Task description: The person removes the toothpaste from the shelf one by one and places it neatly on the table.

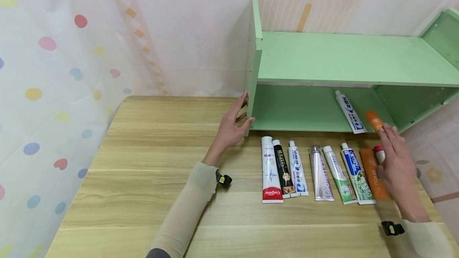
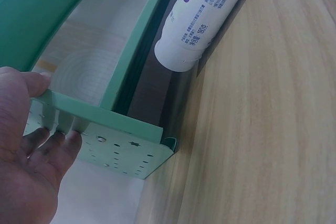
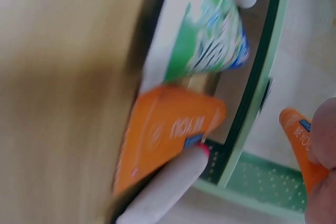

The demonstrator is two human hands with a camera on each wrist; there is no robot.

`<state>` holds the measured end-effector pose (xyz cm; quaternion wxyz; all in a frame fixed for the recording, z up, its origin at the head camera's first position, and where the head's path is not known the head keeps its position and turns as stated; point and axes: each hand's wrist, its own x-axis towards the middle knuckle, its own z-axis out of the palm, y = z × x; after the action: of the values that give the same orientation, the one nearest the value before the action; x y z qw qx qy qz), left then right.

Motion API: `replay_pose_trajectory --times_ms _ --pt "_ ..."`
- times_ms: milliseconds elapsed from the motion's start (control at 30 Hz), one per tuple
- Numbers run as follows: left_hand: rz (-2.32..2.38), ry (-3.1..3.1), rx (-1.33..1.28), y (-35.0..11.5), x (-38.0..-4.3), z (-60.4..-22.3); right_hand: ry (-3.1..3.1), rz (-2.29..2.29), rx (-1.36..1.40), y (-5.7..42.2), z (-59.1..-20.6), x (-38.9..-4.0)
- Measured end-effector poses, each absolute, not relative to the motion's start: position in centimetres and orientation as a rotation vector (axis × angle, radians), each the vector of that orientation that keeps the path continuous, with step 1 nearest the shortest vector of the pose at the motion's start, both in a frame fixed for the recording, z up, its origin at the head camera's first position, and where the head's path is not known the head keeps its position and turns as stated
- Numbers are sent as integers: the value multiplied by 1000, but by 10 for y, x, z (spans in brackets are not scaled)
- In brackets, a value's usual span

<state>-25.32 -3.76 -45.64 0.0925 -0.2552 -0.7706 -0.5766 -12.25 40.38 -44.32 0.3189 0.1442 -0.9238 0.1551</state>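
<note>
My left hand (image 1: 231, 126) grips the left side panel (image 1: 254, 79) of a green shelf unit. In the left wrist view, its thumb lies over the panel's edge and its fingers (image 2: 65, 150) against the perforated outer face. My right hand (image 1: 398, 162) holds an orange toothpaste tube (image 3: 299, 140) at the front of the lower shelf (image 1: 297, 108), near its right end. A white and blue toothpaste tube (image 1: 350, 112) leans in the lower compartment, left of the held tube. Below the right hand lie another orange tube (image 1: 371, 172) and a red-capped white tube (image 1: 379, 153), partly hidden by it.
Along the shelf's front, a row of tubes lies on the wooden table (image 1: 143, 178): a Colgate tube (image 1: 271, 170), a black tube (image 1: 284, 168), a white and blue tube (image 1: 297, 168), a silver tube (image 1: 321, 174), a green and white tube (image 1: 340, 175) and a Crest tube (image 1: 357, 174).
</note>
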Motion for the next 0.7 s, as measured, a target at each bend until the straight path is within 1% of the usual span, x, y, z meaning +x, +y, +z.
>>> replay_pose_trajectory --times_ms 367,700 --pt "-1703 -2312 -750 -37 -252 -454 -2522 344 280 435 -450 -100" --pt "-1706 -2316 -753 -37 -253 -455 -2549 283 305 459 -459 -84"
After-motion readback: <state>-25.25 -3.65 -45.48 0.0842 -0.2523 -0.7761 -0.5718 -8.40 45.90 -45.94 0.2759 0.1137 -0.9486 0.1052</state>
